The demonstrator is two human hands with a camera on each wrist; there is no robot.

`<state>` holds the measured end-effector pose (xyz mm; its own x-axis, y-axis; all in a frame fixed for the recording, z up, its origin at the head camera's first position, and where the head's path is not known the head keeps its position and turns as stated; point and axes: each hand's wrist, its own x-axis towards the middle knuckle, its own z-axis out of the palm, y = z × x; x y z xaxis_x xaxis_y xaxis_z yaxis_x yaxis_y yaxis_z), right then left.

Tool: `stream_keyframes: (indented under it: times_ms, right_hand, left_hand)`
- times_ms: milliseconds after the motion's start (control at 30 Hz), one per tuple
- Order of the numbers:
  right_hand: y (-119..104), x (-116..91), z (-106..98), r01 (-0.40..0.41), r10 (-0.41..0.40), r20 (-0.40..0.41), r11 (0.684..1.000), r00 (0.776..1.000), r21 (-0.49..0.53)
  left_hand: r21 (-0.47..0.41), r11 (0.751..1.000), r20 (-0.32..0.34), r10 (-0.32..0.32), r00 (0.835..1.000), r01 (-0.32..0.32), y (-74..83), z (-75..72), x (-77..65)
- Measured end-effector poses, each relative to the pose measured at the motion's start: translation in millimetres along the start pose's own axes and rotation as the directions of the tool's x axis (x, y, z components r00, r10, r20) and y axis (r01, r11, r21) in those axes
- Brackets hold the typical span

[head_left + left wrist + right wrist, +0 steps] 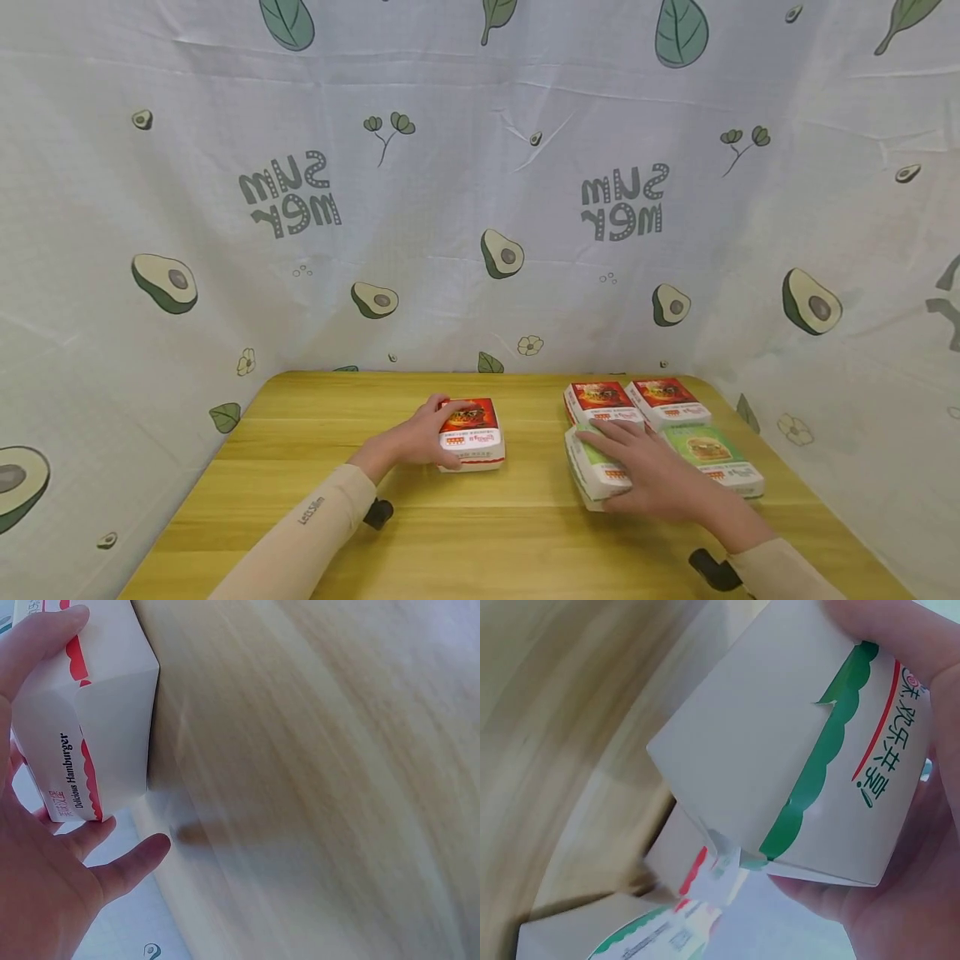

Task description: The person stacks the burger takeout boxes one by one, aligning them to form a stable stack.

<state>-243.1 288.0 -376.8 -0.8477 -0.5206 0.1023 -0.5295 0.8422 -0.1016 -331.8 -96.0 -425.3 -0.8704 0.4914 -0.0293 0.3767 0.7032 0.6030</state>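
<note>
My left hand [422, 435] grips a red-topped hamburger box [472, 442] on the table, its thumb on the near side and its fingers across the top and far side. In the left wrist view the white side of this box reads "Delicious Hamburger". Over on the right, my right hand [660, 473] holds a green-topped hamburger box [596, 471] from above. That box sits tilted, and in the right wrist view its white wall [742, 727] with a scalloped green band shows; the hand hides much of its top.
Behind the right hand stand two more red-topped boxes, one at left [602, 398] and one at right [669, 400]. A second green-topped box [712, 458] lies right of that hand. The wooden table [480, 550] ends at a printed cloth [450, 192].
</note>
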Motion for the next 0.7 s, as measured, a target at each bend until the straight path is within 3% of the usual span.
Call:
stream_keyframes:
  times_ms: [533,700]
  right_hand:
    - [-28,16,-14,0.007,-0.007,0.01,1.0,1.0,0.015]
    - [-29,25,-16,0.084,-0.083,-0.041,0.996,0.996,0.021]
  left_hand:
    - [-0.024,1.0,0.016,-0.011,1.0,0.012,1.4,1.0,1.0]
    - [-0.029,1.0,0.009,-0.008,1.0,0.008,2.8,-0.3,0.2]
